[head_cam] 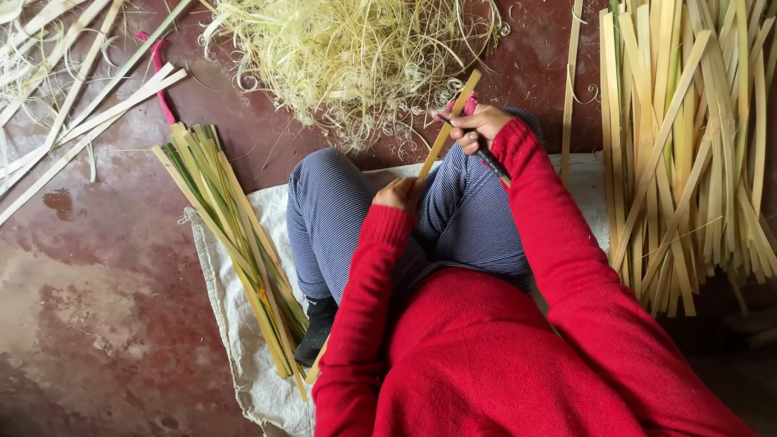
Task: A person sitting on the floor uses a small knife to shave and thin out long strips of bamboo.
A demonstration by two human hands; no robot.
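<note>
The red-brown floor point(105, 307) fills the view, and every place here is told from the strip point(450, 123) held in the middle. Right of the strip lies a broad heap of pale slats point(688, 154), fanned out and well apart from it. Beyond the strip's far end sits a big tangle of shavings point(356, 48), nearly touching its tip. Under the strip a pale sack point(235, 324) covers the floor, with the person's striped knees on it. Left of the strip, on the sack's edge, lies a green-and-yellow bundle point(235, 243); farther left are loose splints point(73, 105) and a pink cord point(159, 81).

The strip slants up across the right knee. The left hand point(396, 194) is closed around its lower part. The right hand point(479, 127) is closed on a dark knife point(489, 159), its fingers pressing the strip near its upper end.
</note>
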